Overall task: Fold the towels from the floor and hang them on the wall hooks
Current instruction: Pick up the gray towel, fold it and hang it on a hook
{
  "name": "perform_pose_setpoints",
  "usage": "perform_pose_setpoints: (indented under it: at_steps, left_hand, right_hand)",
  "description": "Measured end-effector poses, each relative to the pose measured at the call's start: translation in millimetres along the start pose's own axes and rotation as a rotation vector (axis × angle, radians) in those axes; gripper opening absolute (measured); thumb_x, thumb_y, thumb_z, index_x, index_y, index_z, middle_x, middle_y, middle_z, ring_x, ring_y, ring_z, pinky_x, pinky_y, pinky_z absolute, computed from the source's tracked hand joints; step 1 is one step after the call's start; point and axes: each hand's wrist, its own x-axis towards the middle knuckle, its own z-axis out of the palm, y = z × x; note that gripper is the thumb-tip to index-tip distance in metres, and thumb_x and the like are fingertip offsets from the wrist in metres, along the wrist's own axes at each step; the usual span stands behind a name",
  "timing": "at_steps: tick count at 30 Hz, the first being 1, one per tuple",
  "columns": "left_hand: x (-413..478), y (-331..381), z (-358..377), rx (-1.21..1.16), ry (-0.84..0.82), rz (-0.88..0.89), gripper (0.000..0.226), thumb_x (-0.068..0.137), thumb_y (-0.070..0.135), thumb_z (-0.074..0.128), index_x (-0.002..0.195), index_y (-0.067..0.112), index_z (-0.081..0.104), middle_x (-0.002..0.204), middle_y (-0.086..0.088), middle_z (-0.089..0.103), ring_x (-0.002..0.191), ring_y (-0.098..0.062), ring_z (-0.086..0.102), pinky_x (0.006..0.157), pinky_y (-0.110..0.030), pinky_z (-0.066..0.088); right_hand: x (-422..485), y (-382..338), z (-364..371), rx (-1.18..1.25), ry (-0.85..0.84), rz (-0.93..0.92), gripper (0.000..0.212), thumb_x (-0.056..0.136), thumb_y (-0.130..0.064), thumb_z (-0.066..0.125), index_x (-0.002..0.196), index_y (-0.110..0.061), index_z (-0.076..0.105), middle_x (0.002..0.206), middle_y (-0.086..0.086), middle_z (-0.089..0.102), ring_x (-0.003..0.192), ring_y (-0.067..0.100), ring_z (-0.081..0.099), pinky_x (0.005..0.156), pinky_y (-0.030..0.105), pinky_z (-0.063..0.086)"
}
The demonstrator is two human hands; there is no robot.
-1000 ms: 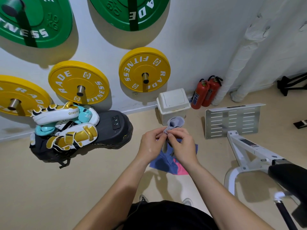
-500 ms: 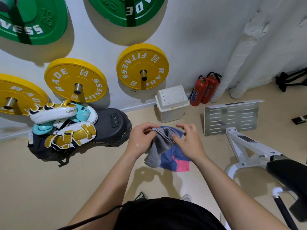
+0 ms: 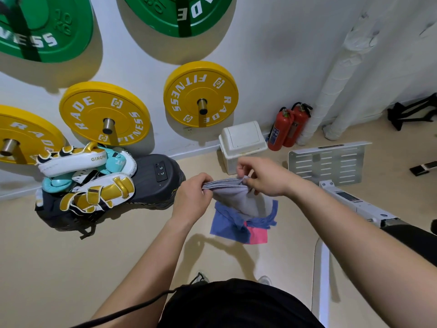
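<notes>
Currently, a grey towel (image 3: 238, 200) is held up in front of the body, above the floor (image 3: 71, 268). One end of its top edge is gripped by the left hand (image 3: 192, 197), whose fingers are curled round the bunched cloth. The other end is pinched by the right hand (image 3: 264, 177) between thumb and fingertips, the remaining fingers being bent. The edge is stretched almost level between the two hands, and the rest of the cloth hangs loose beneath it. Directly below, a blue towel (image 3: 224, 223) is seen crumpled on the floor, with a pink towel (image 3: 259, 236) lying partly under it. Just beyond the hands a white bin (image 3: 243, 143) is stood against the wall (image 3: 272, 55), with two red fire extinguishers (image 3: 286, 126) just to its right. To the left, a heap of boxing pads (image 3: 82, 176) is piled beneath yellow weight plates (image 3: 201, 93), which are mounted on pegs in the wall.
</notes>
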Motion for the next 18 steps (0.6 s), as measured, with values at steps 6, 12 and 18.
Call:
perform_pose_setpoints:
  at_steps: [6, 12, 18]
  left_hand:
    - [11.3, 22.7, -15.3, -0.219, 0.060, -0.076, 0.020, 0.077, 0.012, 0.059, 0.079, 0.028, 0.070, 0.074, 0.012, 0.069, 0.074, -0.010, 0.064, 0.069, -0.031, 0.054]
    - [17.6, 27.3, -29.4, -0.271, 0.123, -0.102, 0.018, 0.080, 0.013, 0.061, 0.078, 0.029, 0.070, 0.077, 0.014, 0.069, 0.074, -0.005, 0.063, 0.071, -0.030, 0.054]
    - [20.2, 24.9, -43.4, -0.273, 0.093, -0.067, 0.020, 0.081, 0.014, 0.061, 0.080, 0.031, 0.072, 0.079, 0.013, 0.070, 0.075, -0.009, 0.064, 0.067, -0.030, 0.053]
  right_hand:
    - [-7.1, 11.8, -7.8, -0.188, 0.010, 0.071, 0.026, 0.088, 0.003, 0.051, 0.086, -0.013, 0.071, 0.074, -0.004, 0.066, 0.063, 0.007, 0.060, 0.065, 0.025, 0.049]
    - [-17.5, 23.0, -10.4, -0.311, 0.036, 0.080, 0.027, 0.083, 0.000, 0.047, 0.079, -0.013, 0.071, 0.080, 0.004, 0.071, 0.077, 0.022, 0.063, 0.071, 0.031, 0.050]
    - [-14.7, 5.4, 4.4, -0.242, 0.091, 0.021, 0.027, 0.082, -0.031, 0.067, 0.105, -0.021, 0.056, 0.107, -0.006, 0.055, 0.092, 0.014, 0.055, 0.079, 0.033, 0.049]
